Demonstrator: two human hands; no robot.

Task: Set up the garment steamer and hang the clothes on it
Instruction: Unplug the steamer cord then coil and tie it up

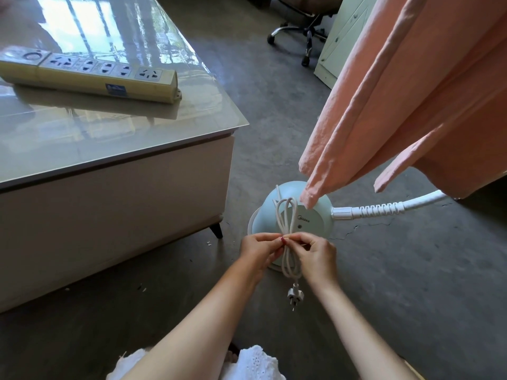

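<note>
Both hands' fingers (270, 242) pinch bundled cord (288, 239) | peach garment (411, 91) overhangs steamer base (315, 223) | power strip (90, 74) on table (137, 138)

On the pale blue steamer base (310, 223) on the floor, a grey brand name stands on the lighter front panel, just beside the bundled cord; it reads "Midea", with the first letter drawn as a round logo. The yellowed power strip (90, 75) on the table (118, 149) carries a small blue sticker on its side, but the print on it is too small to read.
</note>
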